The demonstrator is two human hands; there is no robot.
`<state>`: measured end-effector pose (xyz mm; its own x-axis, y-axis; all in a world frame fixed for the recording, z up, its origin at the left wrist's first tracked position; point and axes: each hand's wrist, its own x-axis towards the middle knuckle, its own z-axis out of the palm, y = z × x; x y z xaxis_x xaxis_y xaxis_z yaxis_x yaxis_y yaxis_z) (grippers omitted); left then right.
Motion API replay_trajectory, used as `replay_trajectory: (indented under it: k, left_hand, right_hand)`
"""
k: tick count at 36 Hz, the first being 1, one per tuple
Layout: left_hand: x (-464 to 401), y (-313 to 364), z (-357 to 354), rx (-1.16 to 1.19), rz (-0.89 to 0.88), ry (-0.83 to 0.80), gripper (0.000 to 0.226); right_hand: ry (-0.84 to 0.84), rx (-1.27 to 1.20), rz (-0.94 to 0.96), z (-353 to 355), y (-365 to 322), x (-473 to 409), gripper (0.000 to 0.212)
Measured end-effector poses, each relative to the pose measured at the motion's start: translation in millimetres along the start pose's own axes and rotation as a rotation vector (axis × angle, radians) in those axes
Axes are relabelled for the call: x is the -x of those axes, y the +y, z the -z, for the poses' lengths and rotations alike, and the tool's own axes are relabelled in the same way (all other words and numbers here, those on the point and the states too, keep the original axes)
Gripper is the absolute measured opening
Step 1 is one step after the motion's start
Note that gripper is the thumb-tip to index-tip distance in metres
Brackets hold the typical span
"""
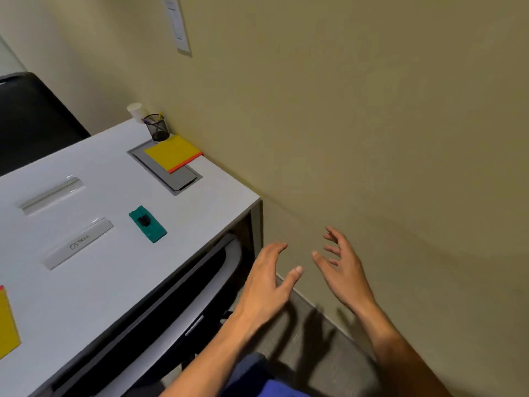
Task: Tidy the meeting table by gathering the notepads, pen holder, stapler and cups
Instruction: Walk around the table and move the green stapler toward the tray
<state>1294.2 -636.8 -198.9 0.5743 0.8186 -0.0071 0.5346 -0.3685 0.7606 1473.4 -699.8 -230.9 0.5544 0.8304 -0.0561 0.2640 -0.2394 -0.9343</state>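
At the far corner of the grey bench (94, 285), against the wall, a white cup (136, 110) stands just behind a black mesh pen holder (157, 126). A yellow notepad (171, 152) lies beside it, overlapping a grey cable hatch (183, 179). A green stapler (147, 224) lies nearer, and another yellow notepad (7, 325) shows at the left edge. Two clear name plates (78, 242) lie between; their writing is unreadable. Both hands hover off the bench, holding nothing: left hand (264, 285) and right hand (342, 267), fingers spread.

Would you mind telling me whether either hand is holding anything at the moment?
Nothing is held: the left hand and right hand are both open and empty, beside the table.
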Motion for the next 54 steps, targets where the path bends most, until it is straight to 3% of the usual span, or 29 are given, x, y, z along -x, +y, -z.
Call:
replay_trajectory:
  k: [13, 23, 35, 43, 50, 54]
  left_hand:
    - [-105.3, -0.6, 49.0, 0.031, 0.132, 0.271, 0.066]
    - [-132.9, -65.9, 140.4, -0.067, 0.261, 0.416, 0.062]
    - [-132.1, -148.7, 149.5, -0.086, 0.461, 0.405, 0.065]
    - [-129.5, -218.3, 135.9, -0.222, 0.65, 0.361, 0.07]
    - [-118.8, -274.4, 120.4, -0.334, 0.809, 0.428, 0.084]
    - [-110.5, -308.6, 117.6, -0.469, 0.909, 0.37, 0.087]
  right_hand:
    - [-0.28, -0.033, 0.099, -86.9, -41.8, -137.1, 0.067]
    - [-0.488, 0.032, 0.219, -172.1, -81.2, -188.4, 0.061]
    - [-0.735, 0.184, 0.296, -249.4, -91.7, -210.6, 0.064]
    - [-0.913, 0.421, 0.488, -298.8, -81.1, -233.9, 0.068]
    - [-1.002, 0.526, 0.506, -337.6, -67.9, -248.7, 0.069]
    - [-1.049, 0.588, 0.478, -356.3, -61.8, -253.3, 0.071]
